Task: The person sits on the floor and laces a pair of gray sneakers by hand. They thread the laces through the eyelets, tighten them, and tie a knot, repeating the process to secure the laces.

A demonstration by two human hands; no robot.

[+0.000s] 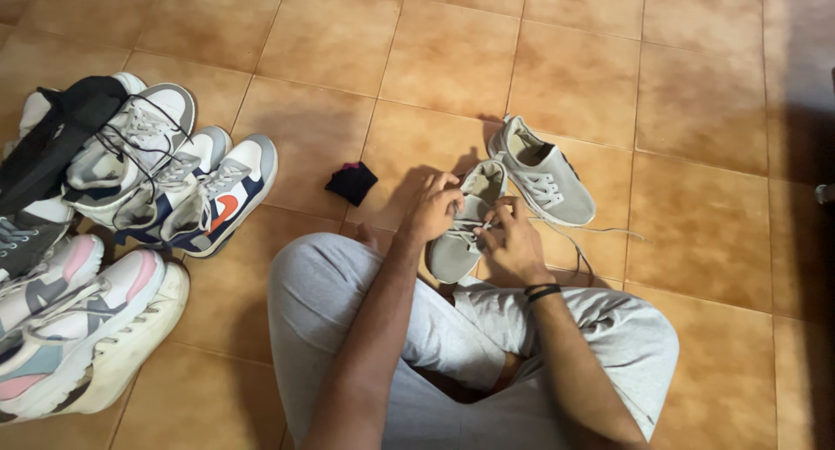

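Observation:
I sit cross-legged on a tiled floor in grey trousers. A grey sneaker (459, 241) lies in front of my legs. My left hand (432, 208) grips its side near the lacing. My right hand (515, 243), with a dark band at the wrist, pinches the white laces over the tongue. The matching grey sneaker (541, 173) rests just beyond, apart from both hands, with a loose lace trailing right.
A small black cloth bundle (352, 182) lies on the tiles left of my hands. A heap of several sneakers (130, 206) in white, navy, orange and pink fills the left side, with a black item on top.

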